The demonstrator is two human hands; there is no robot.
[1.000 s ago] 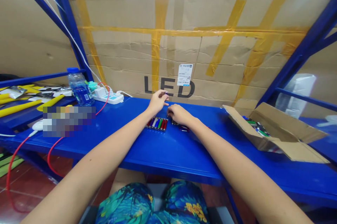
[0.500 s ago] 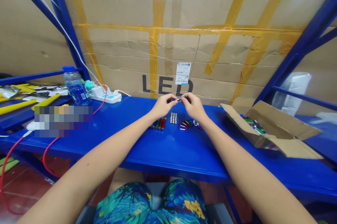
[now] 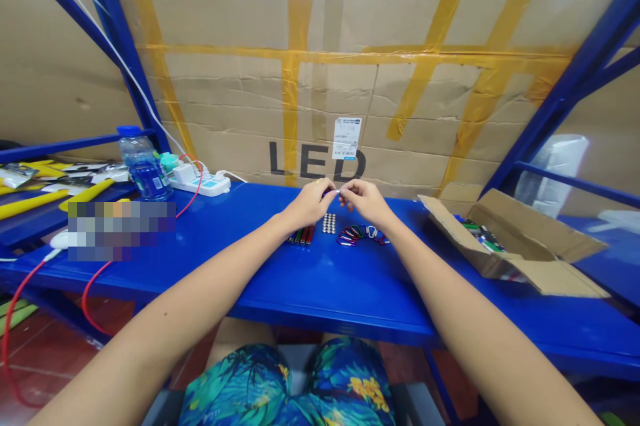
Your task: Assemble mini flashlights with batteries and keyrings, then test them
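Note:
My left hand (image 3: 311, 202) is closed in a pinch around a small slim tube (image 3: 327, 194), dark purple where it shows and mostly hidden by the fingers. At its right end my right hand (image 3: 367, 200) pinches a tiny silver piece (image 3: 338, 191); whether the two parts are joined I cannot tell. Below the hands, silver button-like pieces (image 3: 329, 223) stand in neat rows. Slim red, green and dark metal tubes (image 3: 303, 235) lie side by side under my left wrist. Coloured carabiner clips (image 3: 351, 235) are grouped beneath my right hand, partly covered by the wrist.
At the right an open cardboard box (image 3: 510, 259) holds more coloured pieces. A water bottle (image 3: 145, 165) and a white power strip (image 3: 205, 185) with cables stand at the left. Behind the blue table (image 3: 330, 286) rises a large taped cardboard sheet (image 3: 240, 99).
The fingertips have come closer together over the held piece, and less of its dark part shows between them. The pieces on the table lie as before.

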